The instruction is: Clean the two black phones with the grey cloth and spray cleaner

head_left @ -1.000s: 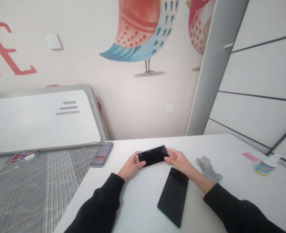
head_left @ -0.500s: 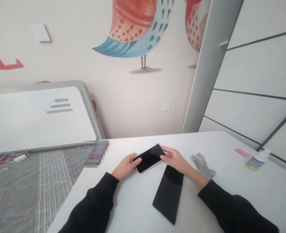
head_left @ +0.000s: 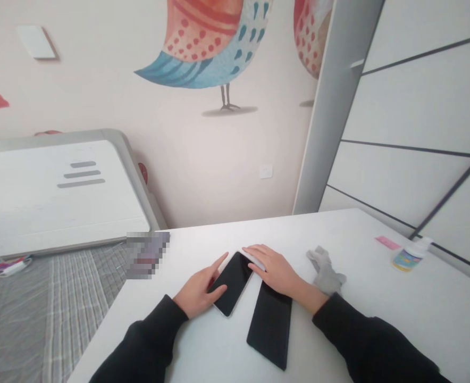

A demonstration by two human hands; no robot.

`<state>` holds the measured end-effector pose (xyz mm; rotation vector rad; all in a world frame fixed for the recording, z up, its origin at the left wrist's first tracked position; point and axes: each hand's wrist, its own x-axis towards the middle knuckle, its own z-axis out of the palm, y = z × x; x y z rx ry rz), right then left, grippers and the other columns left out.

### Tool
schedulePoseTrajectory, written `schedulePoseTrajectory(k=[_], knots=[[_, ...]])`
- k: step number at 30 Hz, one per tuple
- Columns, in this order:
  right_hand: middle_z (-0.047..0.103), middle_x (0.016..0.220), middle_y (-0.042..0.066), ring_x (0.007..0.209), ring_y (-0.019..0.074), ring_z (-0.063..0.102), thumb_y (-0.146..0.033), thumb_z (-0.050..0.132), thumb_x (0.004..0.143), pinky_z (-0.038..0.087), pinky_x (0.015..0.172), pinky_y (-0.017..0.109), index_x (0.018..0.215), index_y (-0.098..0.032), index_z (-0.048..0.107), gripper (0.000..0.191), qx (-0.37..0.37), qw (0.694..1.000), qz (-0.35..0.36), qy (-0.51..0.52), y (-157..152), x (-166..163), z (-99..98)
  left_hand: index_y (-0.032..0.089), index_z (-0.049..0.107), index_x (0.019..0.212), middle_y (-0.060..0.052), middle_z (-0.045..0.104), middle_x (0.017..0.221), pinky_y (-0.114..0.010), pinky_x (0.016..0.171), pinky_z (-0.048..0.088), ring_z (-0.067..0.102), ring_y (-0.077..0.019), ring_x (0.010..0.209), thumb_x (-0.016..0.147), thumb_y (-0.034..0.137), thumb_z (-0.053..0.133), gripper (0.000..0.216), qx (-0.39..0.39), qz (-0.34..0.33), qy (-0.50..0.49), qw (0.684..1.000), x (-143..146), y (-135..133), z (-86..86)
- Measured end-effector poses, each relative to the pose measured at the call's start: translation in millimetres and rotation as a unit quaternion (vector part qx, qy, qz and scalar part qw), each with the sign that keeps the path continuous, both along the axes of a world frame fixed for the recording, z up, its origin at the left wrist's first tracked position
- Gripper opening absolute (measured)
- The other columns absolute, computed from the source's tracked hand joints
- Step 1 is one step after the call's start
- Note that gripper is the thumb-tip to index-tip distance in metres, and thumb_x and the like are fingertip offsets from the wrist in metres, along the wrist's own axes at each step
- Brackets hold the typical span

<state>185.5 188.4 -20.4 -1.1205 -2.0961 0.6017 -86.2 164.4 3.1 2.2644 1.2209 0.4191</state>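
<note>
A phone [head_left: 232, 276] with a dark screen and pale rim lies flat on the white table [head_left: 378, 298], angled toward the upper right. My left hand [head_left: 200, 287] rests on its left edge, fingers stretched along it. My right hand [head_left: 274, 271] lies flat over the phone's far right corner, fingers spread. A larger black slab [head_left: 270, 323], like a tablet or phone case, lies on the table right beside the phone, partly under my right wrist.
A crumpled grey cloth [head_left: 325, 270] lies right of my right hand. A small bottle [head_left: 409, 255] and a pink slip [head_left: 387, 242] sit at the far right. A blurred box [head_left: 146, 253] stands at the table's left edge, beside a bed with a white headboard [head_left: 59, 191].
The phone was held up between both hands; it has been turned and lowered flat onto the table beside the black slab. Both hands now rest on it.
</note>
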Motion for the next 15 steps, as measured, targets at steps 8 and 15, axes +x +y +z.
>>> schedulePoseTrajectory(k=[8,15], knots=[[0.039,0.165,0.014,0.15,0.0397,0.041,-0.06,0.067,0.094,0.045,0.118,0.06,0.152,-0.029,0.049,0.069,0.052,0.983,-0.157,-0.079,-91.9,35.6,-33.9,0.019,0.042,0.16,-0.017,0.072,0.118,-0.061,0.104,0.046,0.061,-0.0388,0.112,0.095,0.074,0.049,0.085,0.056,-0.011,0.099,0.993,-9.6,-35.0,-13.0],[0.028,0.172,0.007,0.158,0.0336,0.028,-0.061,0.047,0.104,0.023,0.129,0.061,0.165,-0.034,0.032,0.068,-0.05,0.979,-0.067,-0.187,-96.7,42.2,-43.3,0.013,0.047,0.156,-0.018,0.075,0.115,-0.058,0.093,0.056,0.07,-0.0403,0.102,0.07,0.103,0.038,0.125,0.103,0.019,0.201,0.974,-6.7,-57.3,-9.0]])
